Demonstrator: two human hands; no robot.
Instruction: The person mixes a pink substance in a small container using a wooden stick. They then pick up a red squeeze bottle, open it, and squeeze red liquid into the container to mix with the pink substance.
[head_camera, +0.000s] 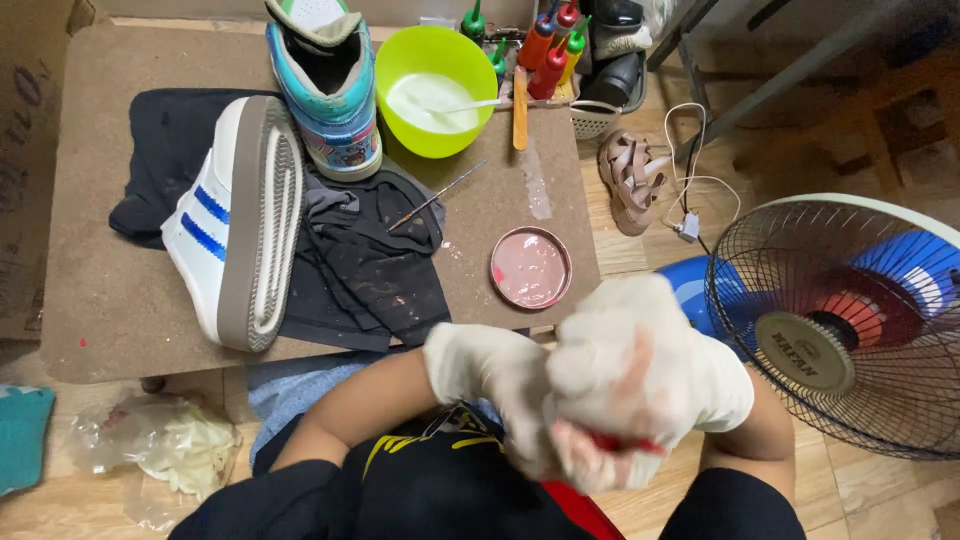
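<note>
Both gloved hands, L (500, 385) & R (630, 380), clenched together w/ fingers curled, near pink lid (531, 267) & fan (850, 320).

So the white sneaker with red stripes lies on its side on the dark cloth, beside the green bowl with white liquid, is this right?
Not quite: in the head view the stripes on the white sneaker are blue, not red. The rest holds: it lies on its side on the dark cloth, near the green bowl of white liquid.

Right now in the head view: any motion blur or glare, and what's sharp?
Head view: both gloved hands, left hand and right hand, are motion-blurred; the white sneaker and green bowl are sharp; mild sheen on the pink lid; light is even, shadows soft.
</note>
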